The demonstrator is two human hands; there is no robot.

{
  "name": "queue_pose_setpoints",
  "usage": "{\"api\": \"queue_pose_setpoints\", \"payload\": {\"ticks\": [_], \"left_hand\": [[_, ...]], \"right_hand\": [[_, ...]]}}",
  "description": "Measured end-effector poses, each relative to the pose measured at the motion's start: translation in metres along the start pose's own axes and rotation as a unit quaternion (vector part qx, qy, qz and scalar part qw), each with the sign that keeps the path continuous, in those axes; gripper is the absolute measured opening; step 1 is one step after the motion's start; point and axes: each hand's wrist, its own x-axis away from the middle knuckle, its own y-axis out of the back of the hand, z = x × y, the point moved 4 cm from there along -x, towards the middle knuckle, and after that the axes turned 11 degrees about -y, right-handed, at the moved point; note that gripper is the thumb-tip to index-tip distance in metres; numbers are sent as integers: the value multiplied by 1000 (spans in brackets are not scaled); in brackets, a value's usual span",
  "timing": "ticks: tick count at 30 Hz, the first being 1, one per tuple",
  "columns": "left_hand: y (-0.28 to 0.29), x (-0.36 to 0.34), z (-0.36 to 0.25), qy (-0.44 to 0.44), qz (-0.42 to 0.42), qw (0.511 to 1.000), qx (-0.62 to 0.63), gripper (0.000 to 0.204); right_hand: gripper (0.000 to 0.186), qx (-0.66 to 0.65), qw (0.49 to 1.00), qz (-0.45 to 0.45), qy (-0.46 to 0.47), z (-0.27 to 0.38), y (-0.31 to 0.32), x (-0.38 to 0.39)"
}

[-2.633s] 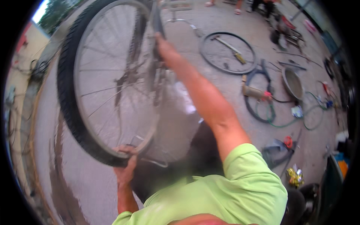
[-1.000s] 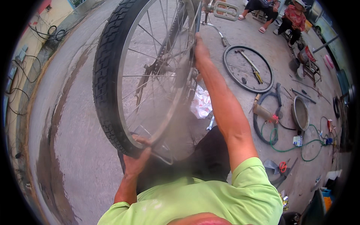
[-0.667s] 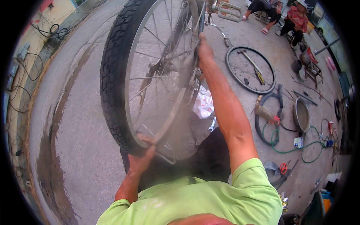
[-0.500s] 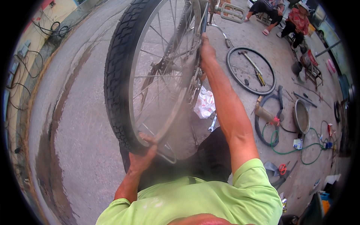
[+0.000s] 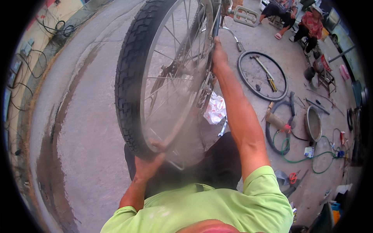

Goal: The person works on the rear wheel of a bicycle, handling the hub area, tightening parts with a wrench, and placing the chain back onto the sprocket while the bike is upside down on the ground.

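Note:
A bicycle wheel with a thick, knobbly black tyre (image 5: 128, 89) stands upright in front of me, its spoked metal rim (image 5: 145, 85) facing right. My left hand (image 5: 149, 163) is closed round the lower part of the tyre and rim, thumb side on the rim. Further up, my right hand (image 5: 219, 56) grips a dark tube of the bicycle frame (image 5: 217, 27) beside the wheel; some of its fingers are hidden behind the tube. A flat pedal (image 5: 245, 16) sticks out above that hand. Haze blurs the wheel's lower right side.
Right of my arm lie a loose tyre (image 5: 243, 73) around a hammer (image 5: 264, 66) and pliers (image 5: 272, 83), a metal basin (image 5: 313, 123), a green hose (image 5: 293, 160) and orange-handled scissors (image 5: 293, 178). A wrench (image 5: 223, 127) lies near a plastic bag (image 5: 215, 108). Two people (image 5: 311, 27) sit far right.
The wheel and both hands appear slightly further right and lower in the picture, as does the background. Both grips look the same.

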Motion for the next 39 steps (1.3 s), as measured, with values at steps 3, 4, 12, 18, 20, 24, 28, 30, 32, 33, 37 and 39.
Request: {"api": "queue_pose_setpoints", "payload": {"ticks": [3,4,12,18,20,24,28,30,32,33,37,39], "left_hand": [[-3,-4,-8,-1,2,1000,-12,42],[-4,-5,-10,-5,1,1000,-24,43],[6,6,-2,17,-13,997,-81,52],[6,6,-1,27,-1,997,-75,55],[6,6,-7,51,-7,996,-74,55],[2,8,-8,62,-8,995,-74,55],[2,10,-10,64,-14,995,-74,59],[2,10,-10,74,-20,995,-68,61],[2,10,-12,74,-23,995,-70,64],[2,9,-14,73,-24,995,-70,65],[7,11,-21,76,-31,994,-74,69],[14,12,-22,83,-18,995,-47,72]], "right_hand": [[99,-3,999,-20,39,-6,12,-33],[99,7,999,-27,36,-7,16,-36],[105,118,988,-96,39,-5,12,-27],[95,112,988,-91,49,12,11,3],[95,120,988,-85,48,18,3,25],[95,168,982,-62,54,23,8,34],[93,161,984,-43,60,23,9,29],[91,153,986,-38,59,24,11,27],[89,136,988,-42,56,22,11,26],[89,126,989,-45,55,20,12,25],[88,106,992,-40,55,18,10,22],[89,101,993,-31,43,18,8,22]]}}
